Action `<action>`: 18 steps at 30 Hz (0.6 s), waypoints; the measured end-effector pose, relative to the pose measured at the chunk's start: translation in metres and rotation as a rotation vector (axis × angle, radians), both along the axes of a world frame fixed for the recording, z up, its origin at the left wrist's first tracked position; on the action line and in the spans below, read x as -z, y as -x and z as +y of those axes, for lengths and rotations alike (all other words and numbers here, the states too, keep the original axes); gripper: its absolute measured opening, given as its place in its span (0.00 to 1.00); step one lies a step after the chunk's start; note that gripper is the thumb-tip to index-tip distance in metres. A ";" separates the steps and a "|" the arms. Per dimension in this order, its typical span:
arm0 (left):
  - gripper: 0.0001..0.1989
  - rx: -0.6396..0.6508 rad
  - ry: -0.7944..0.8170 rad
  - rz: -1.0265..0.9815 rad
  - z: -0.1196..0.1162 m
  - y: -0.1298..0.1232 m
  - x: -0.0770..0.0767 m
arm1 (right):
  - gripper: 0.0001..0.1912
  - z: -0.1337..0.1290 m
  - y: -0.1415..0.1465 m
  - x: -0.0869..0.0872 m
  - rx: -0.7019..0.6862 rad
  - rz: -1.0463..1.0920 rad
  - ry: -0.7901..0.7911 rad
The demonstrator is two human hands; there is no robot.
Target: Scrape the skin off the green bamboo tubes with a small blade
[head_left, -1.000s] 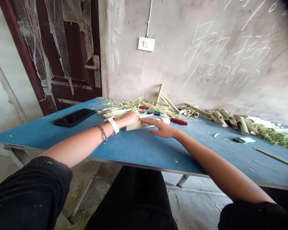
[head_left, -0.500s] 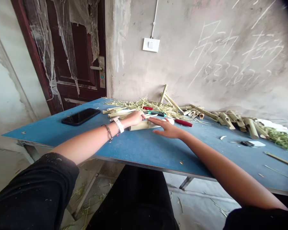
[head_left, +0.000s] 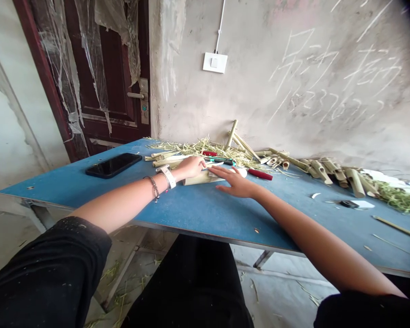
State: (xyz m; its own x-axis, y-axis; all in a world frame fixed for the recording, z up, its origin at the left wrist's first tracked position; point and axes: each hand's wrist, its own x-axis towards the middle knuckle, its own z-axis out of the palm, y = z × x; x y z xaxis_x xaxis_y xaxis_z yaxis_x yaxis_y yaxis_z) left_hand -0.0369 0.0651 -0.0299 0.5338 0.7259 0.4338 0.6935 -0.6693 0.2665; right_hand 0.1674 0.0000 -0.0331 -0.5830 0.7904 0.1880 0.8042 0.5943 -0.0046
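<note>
A pale split bamboo section [head_left: 200,179] lies flat on the blue table [head_left: 191,214], between my hands. My left hand [head_left: 191,167] is curled at its far edge, and a thin pale strip [head_left: 214,164] sticks out from the fingertips. Whether that strip is a bamboo sliver or a blade is too small to tell. My right hand [head_left: 235,183] has its fingers spread, with the fingertips on the near end of the bamboo section. A white bit [head_left: 242,172] and a red-handled tool [head_left: 260,174] lie just beyond those fingers.
A black phone [head_left: 113,165] lies left of my hands. Bamboo shavings [head_left: 198,148] and pens are heaped along the wall side, with cut bamboo tubes [head_left: 334,171] and green shavings [head_left: 401,204] to the right. A dark door [head_left: 105,77] stands behind the table's left end.
The whole view has shifted slightly, with the table sitting further right and lower. My hands stay at the bamboo section, and my right fingers sit a little closer to my left hand.
</note>
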 end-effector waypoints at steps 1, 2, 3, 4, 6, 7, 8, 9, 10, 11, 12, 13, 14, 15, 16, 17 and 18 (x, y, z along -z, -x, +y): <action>0.10 -0.015 -0.016 0.004 -0.001 0.000 -0.001 | 0.31 0.007 -0.012 0.001 0.091 -0.008 -0.025; 0.11 -0.032 -0.033 0.006 -0.002 0.000 -0.002 | 0.29 0.014 -0.025 0.002 0.187 -0.014 -0.045; 0.12 -0.047 -0.053 0.010 -0.004 0.000 -0.002 | 0.28 0.020 -0.036 0.004 0.270 -0.019 -0.060; 0.13 -0.058 -0.076 0.015 -0.006 0.000 -0.003 | 0.28 0.024 -0.045 0.005 0.332 -0.021 -0.071; 0.15 -0.072 -0.122 0.033 -0.009 0.000 -0.004 | 0.28 0.024 -0.049 0.005 0.376 -0.023 -0.087; 0.15 -0.076 -0.143 0.046 -0.010 -0.001 -0.004 | 0.29 0.021 -0.043 0.005 0.340 -0.024 -0.090; 0.14 -0.082 -0.161 0.059 -0.011 -0.001 -0.004 | 0.30 0.017 -0.035 0.005 0.263 -0.022 -0.090; 0.13 -0.089 -0.178 0.071 -0.011 -0.001 -0.004 | 0.31 0.011 -0.024 0.004 0.156 -0.015 -0.087; 0.12 -0.097 -0.192 0.084 -0.011 -0.001 -0.004 | 0.32 0.006 -0.013 0.004 0.038 -0.007 -0.084; 0.12 -0.105 -0.206 0.097 -0.011 -0.001 -0.004 | 0.32 0.002 -0.004 0.004 -0.063 0.002 -0.084; 0.12 -0.113 -0.219 0.109 -0.011 -0.002 -0.004 | 0.32 0.000 0.002 0.004 -0.124 0.009 -0.087; 0.12 -0.118 -0.233 0.122 -0.011 -0.002 -0.004 | 0.31 0.000 0.004 0.004 -0.129 0.011 -0.095; 0.12 -0.122 -0.247 0.134 -0.011 -0.002 -0.005 | 0.31 0.003 0.001 0.004 -0.079 0.006 -0.105; 0.12 -0.122 -0.261 0.145 -0.012 -0.002 -0.006 | 0.30 0.007 -0.005 0.005 -0.009 -0.006 -0.114; 0.13 -0.120 -0.274 0.156 -0.013 -0.003 -0.007 | 0.29 0.012 -0.015 0.006 0.068 -0.024 -0.124; 0.13 -0.110 -0.283 0.169 -0.014 -0.003 -0.008 | 0.28 0.017 -0.025 0.007 0.140 -0.044 -0.133; 0.13 -0.093 -0.286 0.185 -0.016 -0.002 -0.010 | 0.27 0.022 -0.036 0.007 0.198 -0.062 -0.142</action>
